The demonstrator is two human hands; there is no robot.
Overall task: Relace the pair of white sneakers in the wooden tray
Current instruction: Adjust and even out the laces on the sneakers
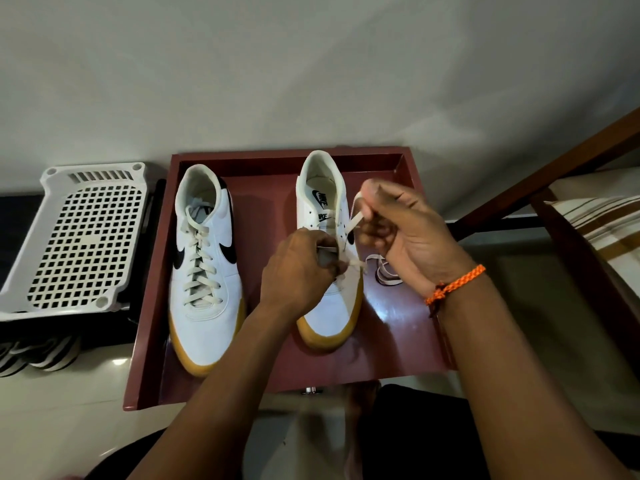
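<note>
Both bare forearms reach forward, hands close together.

Left hand (300,268): back of hand up, fingers curled downward, tips pinching a lace (356,220). Right hand (401,230): raised a little higher, thumb and fingers pinching the same lace's other end; an orange braided band (455,284) sits on the right wrist.

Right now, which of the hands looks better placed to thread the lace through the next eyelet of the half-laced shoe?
Probably the right hand: it already pinches the free end of the flat cream lace just beside the open eyelets of the right-side white gum-soled sneaker. The left hand grips lace lower down, over the vamp.
</note>
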